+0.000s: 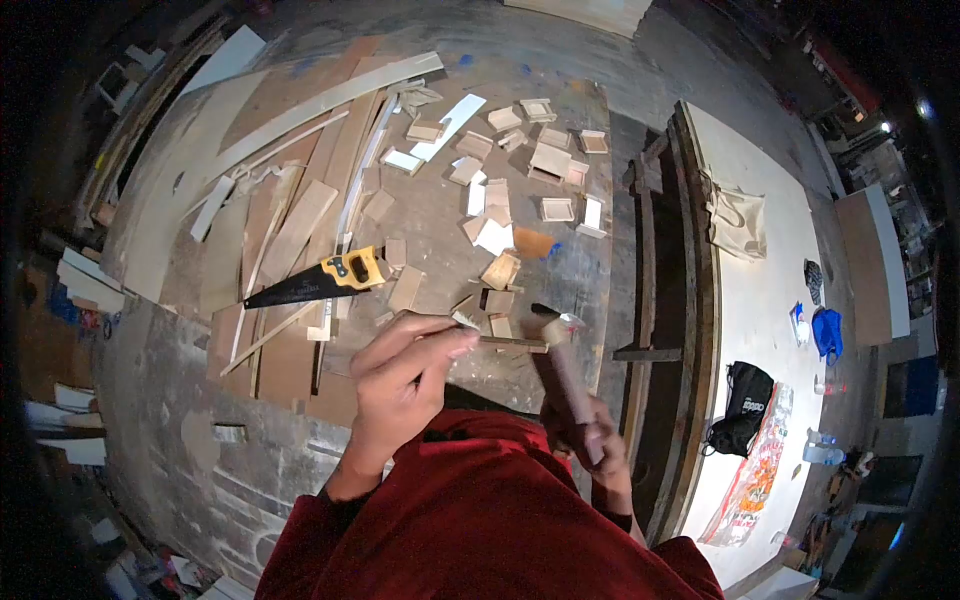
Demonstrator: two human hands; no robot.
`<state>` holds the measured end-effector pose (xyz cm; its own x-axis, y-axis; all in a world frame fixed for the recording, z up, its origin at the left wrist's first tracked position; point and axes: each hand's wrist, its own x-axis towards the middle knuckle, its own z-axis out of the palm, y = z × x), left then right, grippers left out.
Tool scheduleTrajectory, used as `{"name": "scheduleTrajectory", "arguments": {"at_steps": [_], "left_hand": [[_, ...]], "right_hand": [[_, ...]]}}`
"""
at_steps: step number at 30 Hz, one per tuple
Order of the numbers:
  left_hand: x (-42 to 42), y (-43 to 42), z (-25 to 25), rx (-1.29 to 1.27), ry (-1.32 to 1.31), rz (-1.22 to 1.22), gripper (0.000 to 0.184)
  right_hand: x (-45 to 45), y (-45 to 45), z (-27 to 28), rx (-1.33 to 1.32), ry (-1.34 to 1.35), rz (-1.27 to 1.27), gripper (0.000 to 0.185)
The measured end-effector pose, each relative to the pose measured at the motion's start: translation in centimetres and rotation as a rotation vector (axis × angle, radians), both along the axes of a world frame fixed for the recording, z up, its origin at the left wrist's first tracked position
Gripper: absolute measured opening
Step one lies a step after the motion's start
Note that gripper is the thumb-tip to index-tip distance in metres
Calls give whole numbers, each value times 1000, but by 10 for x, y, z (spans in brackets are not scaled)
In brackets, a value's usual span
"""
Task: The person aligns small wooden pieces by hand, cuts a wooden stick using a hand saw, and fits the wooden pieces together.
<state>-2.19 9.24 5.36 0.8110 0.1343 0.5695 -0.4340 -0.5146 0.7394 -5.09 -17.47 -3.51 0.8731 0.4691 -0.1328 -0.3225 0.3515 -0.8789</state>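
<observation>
My left hand (400, 378) is closed, thumb and fingertips pinched together at one end of a thin wooden piece (515, 345). My right hand (598, 440) is wrapped round the lower end of a reddish-brown bar (565, 385) with a pale tip. Motion blurs this bar, and its exact kind is unclear. Its upper end meets or overlaps the far end of the wooden piece; I cannot tell if they touch. Just beyond my hands lie small wooden boxes (497, 300) and a dark-handled tool (545, 312), partly hidden.
A yellow-handled handsaw (315, 280) lies left, on long boards (300, 225). Several small wooden boxes (548, 163) and white pieces (448, 130) are scattered ahead. To the right, a pale bench (765, 310) bears a cloth bag (738, 222) and a black drawstring bag (742, 408).
</observation>
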Motion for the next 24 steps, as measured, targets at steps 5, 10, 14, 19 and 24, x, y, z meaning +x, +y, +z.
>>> {"name": "scheduleTrajectory", "arguments": {"at_steps": [5, 10, 14, 19, 24], "left_hand": [[9, -22, -5, -24, 101, -195, 27], [22, -45, 3, -105, 138, -206, 26], [37, -64, -5, -280, 116, -168, 26], [58, -81, -12, -332, 94, -175, 29], [73, -98, -15, -474, 105, -203, 35]], "right_hand": [[35, -1, 34, 341, 179, 2, 79], [56, -4, 48, 120, 118, 26, 79], [74, -20, 32, 35, 19, 93, 84], [86, -28, 28, -70, 60, 52, 85], [99, -30, 23, -107, -221, 101, 92]]}}
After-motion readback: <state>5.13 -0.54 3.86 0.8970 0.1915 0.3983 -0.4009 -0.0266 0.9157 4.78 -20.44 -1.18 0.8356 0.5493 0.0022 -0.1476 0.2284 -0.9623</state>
